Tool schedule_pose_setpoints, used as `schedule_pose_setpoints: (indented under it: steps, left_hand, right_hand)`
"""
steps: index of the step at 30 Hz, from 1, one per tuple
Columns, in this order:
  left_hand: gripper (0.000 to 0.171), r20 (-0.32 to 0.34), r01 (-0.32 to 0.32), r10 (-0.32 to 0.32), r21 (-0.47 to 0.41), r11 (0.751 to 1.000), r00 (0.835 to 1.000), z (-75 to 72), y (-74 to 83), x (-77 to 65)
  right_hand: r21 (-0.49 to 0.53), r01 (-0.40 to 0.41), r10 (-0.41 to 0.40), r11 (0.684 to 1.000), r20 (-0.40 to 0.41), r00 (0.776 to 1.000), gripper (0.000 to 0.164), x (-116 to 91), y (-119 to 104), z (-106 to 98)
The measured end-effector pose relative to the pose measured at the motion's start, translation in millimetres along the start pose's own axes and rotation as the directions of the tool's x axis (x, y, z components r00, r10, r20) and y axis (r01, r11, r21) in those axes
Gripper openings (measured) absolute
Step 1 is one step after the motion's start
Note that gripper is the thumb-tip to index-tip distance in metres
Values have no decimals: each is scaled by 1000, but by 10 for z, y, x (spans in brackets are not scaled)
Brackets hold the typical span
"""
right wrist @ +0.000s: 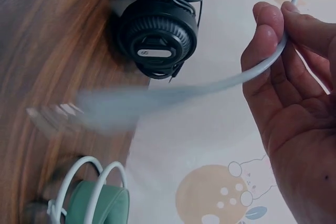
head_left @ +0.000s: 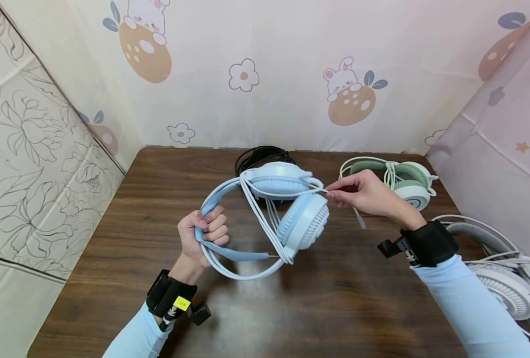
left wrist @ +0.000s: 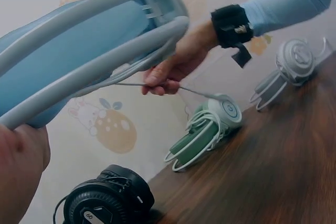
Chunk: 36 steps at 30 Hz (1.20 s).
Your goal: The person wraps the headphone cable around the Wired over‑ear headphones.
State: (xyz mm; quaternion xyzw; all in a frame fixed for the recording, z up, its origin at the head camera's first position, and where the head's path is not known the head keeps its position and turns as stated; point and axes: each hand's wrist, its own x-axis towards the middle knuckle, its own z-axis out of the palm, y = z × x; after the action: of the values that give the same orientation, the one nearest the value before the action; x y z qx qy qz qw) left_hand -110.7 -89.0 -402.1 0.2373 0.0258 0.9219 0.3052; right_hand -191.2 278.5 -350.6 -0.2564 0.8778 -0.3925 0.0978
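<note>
Light blue headphones [head_left: 302, 223] are held up over the table, their white cable [head_left: 265, 223] wrapped round the band and ear cups. My left hand [head_left: 202, 233] grips the headband [left wrist: 79, 51] on its left side, fingers curled round it. With thumb and fingertips my right hand [head_left: 365, 194] pinches the cable just beyond the ear cups. The cable's plug end [right wrist: 115, 109] hangs free past those fingers, blurred in the right wrist view. In the left wrist view a stretch of cable runs from the headphones to the right hand [left wrist: 176, 66].
Black headphones [right wrist: 157, 38] lie behind the blue ones at the table's back edge. Green and white headphones [head_left: 414, 186] rest at the back right, and white-grey headphones [head_left: 506, 283] at the right edge. Patterned cloth [head_left: 291, 109] hangs behind the wooden table [head_left: 126, 248].
</note>
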Motion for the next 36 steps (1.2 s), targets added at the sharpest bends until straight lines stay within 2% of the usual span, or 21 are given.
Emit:
schedule_pose_setpoints:
  steps: [5, 10, 13, 18, 21, 26, 31, 34, 36]
  left_hand:
    - [13, -52, -67, 66, -27, 997, 997, -23, 23, -32]
    - [17, -62, -96, 94, -27, 995, 994, -33, 37, -54]
    - [17, -78, -112, 109, -30, 993, 991, -31, 50, -61]
    - [17, -93, -116, 113, -34, 993, 989, -28, 62, -70]
    - [18, -90, -112, 109, -35, 993, 990, -31, 59, -70]
    - [17, -108, -130, 125, -39, 991, 986, -37, 66, -61]
    - [16, -135, -149, 142, -38, 988, 981, -38, 79, -66]
    - [16, -147, -141, 136, -23, 990, 980, -47, 75, -71]
    - [16, -157, -130, 128, -1, 992, 979, -54, 68, -74]
  right_hand:
    - [-31, 3, -2, 1000, 28, 1000, 18, -78, -41, 51]
    - [-118, 69, -60, 991, 78, 995, 18, -137, -72, 138]
    - [-220, 159, -142, 963, 91, 986, 17, -178, -89, 200]
    - [-343, 314, -294, 885, 110, 949, 16, -243, -177, 315]
    - [-381, 342, -311, 859, 143, 940, 15, -272, -245, 389]
    - [-391, 347, -292, 852, 196, 936, 12, -340, -358, 520]
    - [-411, 398, -343, 820, 203, 917, 8, -445, -572, 610]
    - [-437, 425, -371, 793, 207, 905, 8, -503, -726, 637]
    - [-453, 425, -369, 784, 211, 905, 8, -536, -820, 648]
